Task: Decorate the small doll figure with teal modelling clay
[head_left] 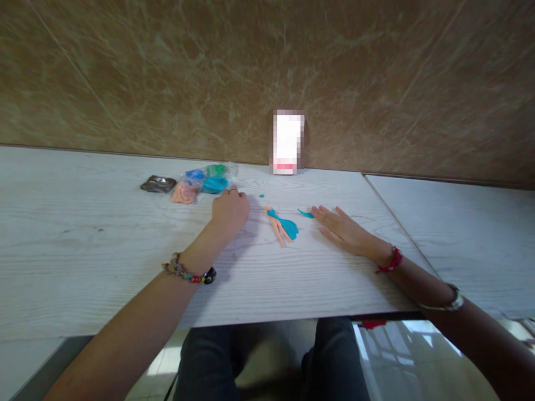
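Observation:
My right hand lies flat with fingers stretched out, the fingertips over one end of a thin teal clay strip. Between my hands a clay figure lies on the table, with peach body and legs and a flared teal piece at its side. A small teal clay bit sits just above it. My left hand rests closed beside the packet of teal clay, its fingers curled down. Whatever it may hold is hidden.
Left of the teal packet are packets of peach clay, dark clay, blue clay and green clay. A blurred-out upright rectangle leans on the brown marbled wall. A seam crosses the white table at right.

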The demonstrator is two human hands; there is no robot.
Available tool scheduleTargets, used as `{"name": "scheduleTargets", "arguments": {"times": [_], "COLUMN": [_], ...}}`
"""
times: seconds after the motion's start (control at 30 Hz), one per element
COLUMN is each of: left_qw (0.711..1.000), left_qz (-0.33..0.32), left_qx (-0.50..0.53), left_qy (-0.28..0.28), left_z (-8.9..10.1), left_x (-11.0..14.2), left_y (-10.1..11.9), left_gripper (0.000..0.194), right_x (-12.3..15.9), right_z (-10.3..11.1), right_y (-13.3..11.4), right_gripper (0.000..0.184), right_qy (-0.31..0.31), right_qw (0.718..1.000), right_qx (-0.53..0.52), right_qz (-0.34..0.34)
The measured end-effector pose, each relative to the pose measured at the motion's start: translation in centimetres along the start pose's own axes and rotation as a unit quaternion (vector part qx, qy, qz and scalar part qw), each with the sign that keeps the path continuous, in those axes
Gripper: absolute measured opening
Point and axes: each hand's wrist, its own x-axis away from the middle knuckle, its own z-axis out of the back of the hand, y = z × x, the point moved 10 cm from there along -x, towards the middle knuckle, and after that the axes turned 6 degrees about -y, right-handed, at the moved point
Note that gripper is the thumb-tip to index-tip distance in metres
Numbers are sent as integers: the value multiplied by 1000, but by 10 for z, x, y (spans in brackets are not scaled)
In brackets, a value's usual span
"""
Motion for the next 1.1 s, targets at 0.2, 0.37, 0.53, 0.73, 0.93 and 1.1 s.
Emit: {"name": "scheduleTargets", "arguments": {"times": [0.2,0.37,0.53,0.73,0.93,1.1], "left_qw": [1000,1000,1000,1000,1000,1000], "left_qz": [-2,0,-2,2,-1,-5], "left_qx": [-4,-13,-17,-11,2,9], "left_qy": [-3,-3,2,-3,-2,-1], "left_z": [1,1,2,2,2,3], "left_x": [0,0,1,2,2,2], "left_y": [0,0,1,-1,-1,0], "left_gripper": [38,38,39,40,39,39], "right_x": [-2,-5,-5,-4,-4,-2], "right_z": [0,3,4,7,3,28], "right_y": [-1,-7,-14,-6,-11,9], "right_gripper": [52,52,52,52,53,53], "right_qy": [-9,-3,-1,16,2,119], "right_qw": [1000,1000,1000,1000,1000,991], "right_qx": [-4,0,2,-11,-9,-63], "right_qz": [-4,7,24,2,18,-25]}}
